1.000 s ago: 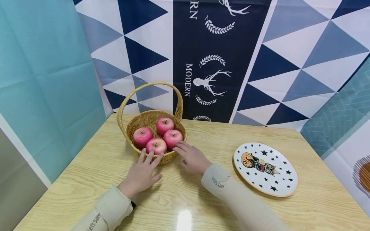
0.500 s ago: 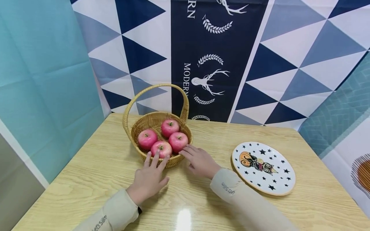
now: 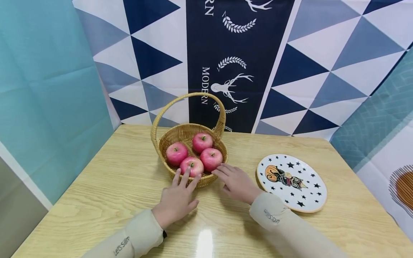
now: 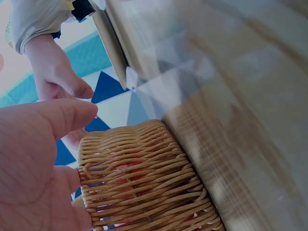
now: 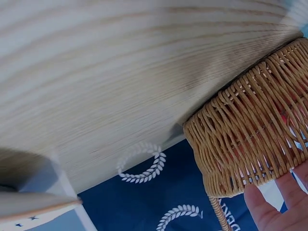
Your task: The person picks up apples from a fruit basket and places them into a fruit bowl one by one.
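A woven wicker basket point(image 3: 200, 182) with a tall arched handle stands on the table, holding several pink-red apples point(image 3: 202, 142). My left hand point(image 3: 175, 204) reaches over its near rim, fingers spread and fairly straight, tips overlapping the nearest apple point(image 3: 191, 167). The left thumb points away from the basket. My right hand point(image 3: 238, 184) grips the rim at the near right, fingers bent over it. In the right wrist view, the right hand's digits point(image 5: 269, 207) meet the wicker wall point(image 5: 250, 125) at the rim. The fingertips inside the basket are partly hidden.
A white oval plate point(image 3: 303, 193) with black stars and a cat-and-pumpkin picture lies right of the basket. The pale wooden table point(image 3: 113, 186) meets a patterned cloth point(image 3: 222, 71) at the back. A teal cloth point(image 3: 48, 82) hangs at the left.
The basket with its apples has slid right across the table toward the plate. Both hands have moved right along with it. The view has shifted slightly.
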### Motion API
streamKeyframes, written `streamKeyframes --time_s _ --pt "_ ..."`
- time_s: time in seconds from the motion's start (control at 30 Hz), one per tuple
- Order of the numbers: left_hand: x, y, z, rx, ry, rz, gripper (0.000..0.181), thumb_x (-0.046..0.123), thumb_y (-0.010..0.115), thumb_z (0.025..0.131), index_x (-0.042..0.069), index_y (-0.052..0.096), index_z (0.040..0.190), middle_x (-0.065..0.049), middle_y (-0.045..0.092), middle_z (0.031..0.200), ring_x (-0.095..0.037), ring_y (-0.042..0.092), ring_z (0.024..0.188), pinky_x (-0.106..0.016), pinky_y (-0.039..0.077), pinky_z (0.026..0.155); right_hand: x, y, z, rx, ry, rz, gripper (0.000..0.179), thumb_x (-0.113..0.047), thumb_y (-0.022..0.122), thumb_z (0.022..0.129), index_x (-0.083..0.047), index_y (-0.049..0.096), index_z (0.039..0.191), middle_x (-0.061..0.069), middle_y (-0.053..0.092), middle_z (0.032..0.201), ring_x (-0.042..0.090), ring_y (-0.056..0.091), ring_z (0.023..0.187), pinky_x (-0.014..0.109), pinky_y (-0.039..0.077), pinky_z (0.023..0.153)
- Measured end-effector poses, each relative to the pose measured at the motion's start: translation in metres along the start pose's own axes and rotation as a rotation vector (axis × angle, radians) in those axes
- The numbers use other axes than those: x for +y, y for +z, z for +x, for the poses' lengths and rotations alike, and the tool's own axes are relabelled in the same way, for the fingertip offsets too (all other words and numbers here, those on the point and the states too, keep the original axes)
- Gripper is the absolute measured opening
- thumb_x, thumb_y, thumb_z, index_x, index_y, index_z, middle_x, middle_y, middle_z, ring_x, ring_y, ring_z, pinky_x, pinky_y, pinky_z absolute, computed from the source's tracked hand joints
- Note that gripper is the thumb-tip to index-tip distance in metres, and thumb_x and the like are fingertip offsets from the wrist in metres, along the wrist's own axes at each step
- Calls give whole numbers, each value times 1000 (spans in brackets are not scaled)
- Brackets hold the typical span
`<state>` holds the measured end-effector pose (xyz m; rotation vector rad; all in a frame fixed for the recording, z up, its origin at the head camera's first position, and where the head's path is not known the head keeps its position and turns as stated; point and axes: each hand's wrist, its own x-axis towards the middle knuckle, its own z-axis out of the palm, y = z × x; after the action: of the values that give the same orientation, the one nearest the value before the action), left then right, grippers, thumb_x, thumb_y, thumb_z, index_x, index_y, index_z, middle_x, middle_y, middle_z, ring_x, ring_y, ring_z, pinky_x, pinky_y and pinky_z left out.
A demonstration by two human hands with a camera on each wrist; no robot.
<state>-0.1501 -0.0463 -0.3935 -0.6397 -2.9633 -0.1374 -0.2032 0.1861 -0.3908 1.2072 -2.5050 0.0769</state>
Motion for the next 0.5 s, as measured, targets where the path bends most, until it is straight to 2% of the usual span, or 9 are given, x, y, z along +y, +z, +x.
streamKeyframes --time_s 0.5 --pt "41 1 7 -14 93 62 72 52 59 87 26 35 150 -11 29 154 -39 31 137 -31 47 46 9 -18 -47 2 74 -26 53 -4 65 71 0 59 123 15 59 122 35 54 116 49 47 90"
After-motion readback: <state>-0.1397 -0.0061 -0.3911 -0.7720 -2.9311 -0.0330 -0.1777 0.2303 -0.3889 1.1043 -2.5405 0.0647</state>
